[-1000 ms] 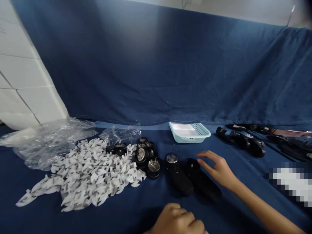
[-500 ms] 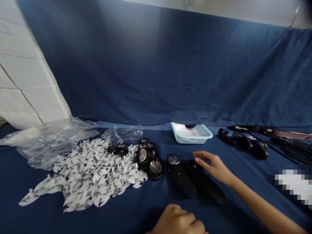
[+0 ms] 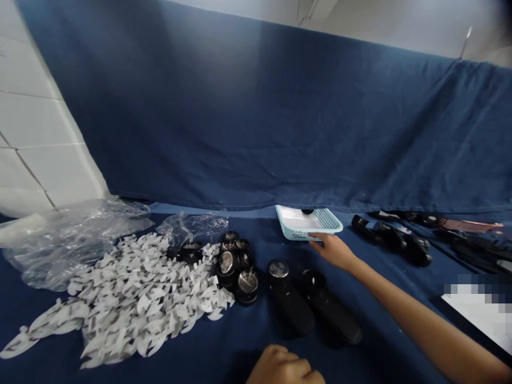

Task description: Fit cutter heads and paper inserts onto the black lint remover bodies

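My right hand (image 3: 334,250) reaches over to the front of the pale blue basket (image 3: 288,233), fingers stretched out, holding nothing I can see. Whether its fingertips touch the basket rim I cannot tell. Below it lie two black handheld devices that look like fabric shavers. The left device (image 3: 291,303) has a round metal mesh head; the right device (image 3: 334,312) shows an open round end with a small pale post. At the bottom edge, my left hand (image 3: 285,368) is closed in a fist, and what it may hold is hidden.
Black round mesh heads (image 3: 247,282) cluster beside a pile of white plastic blade-shaped pieces (image 3: 148,293). Clear plastic bags (image 3: 76,237) lie behind the pile. More black devices (image 3: 394,237) lie at the right. A blue cloth (image 3: 260,117) hangs across the back.
My right hand has moved away from the right-hand device, forward to the basket, uncovering the device's round end. My left fist has sunk slightly lower in view.
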Motion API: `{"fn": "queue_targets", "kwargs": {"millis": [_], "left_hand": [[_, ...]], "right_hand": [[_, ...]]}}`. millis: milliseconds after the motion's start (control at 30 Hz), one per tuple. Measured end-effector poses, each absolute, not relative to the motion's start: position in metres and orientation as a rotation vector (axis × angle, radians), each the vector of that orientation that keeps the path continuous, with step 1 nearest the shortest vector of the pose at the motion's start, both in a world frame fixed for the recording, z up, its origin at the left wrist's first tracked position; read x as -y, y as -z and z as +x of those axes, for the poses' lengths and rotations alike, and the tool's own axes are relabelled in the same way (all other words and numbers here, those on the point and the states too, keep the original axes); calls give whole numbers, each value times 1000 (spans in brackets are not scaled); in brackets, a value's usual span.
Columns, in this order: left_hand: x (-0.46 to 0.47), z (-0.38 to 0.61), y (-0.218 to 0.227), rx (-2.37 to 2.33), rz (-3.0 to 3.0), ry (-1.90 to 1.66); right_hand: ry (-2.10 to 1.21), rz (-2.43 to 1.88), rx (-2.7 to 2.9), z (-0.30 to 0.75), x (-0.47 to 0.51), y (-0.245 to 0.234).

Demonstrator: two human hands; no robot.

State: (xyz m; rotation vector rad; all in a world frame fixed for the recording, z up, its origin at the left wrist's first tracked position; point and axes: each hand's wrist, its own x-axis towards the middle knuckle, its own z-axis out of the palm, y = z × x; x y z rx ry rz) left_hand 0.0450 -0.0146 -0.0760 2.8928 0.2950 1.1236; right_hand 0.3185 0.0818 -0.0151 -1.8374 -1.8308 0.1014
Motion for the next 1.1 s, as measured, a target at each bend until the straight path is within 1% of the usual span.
{"fn": "queue_targets", "kwargs": {"millis": [133,300,433,533,633,733,967,1100], "left_hand": [[14,43,70,-360,2882,-1106],[16,43,66,-331,2898,-1068],[18,43,67,-347,2926,-997],[17,43,71,-351,2912,-973],[17,43,75,-342,2908,-956],[17,43,78,-355,2902,-936],[16,42,76,-351,2892,-907],[15,43,74,-336,2902,-942]], "right_hand": [[-139,-1791,1901,318,-81,10],[-314,-1700,1984,305,-40,11],[-326,-1692,1889,294,-18,12],[-355,-1643,1825,285,-7,17],[-463,-1545,1855,275,4,26],[-540,-1539,1809,269,10,35],[-601,-1587,1731,278,-6,33],[-638,-1624,1868,301,-45,21]]}}
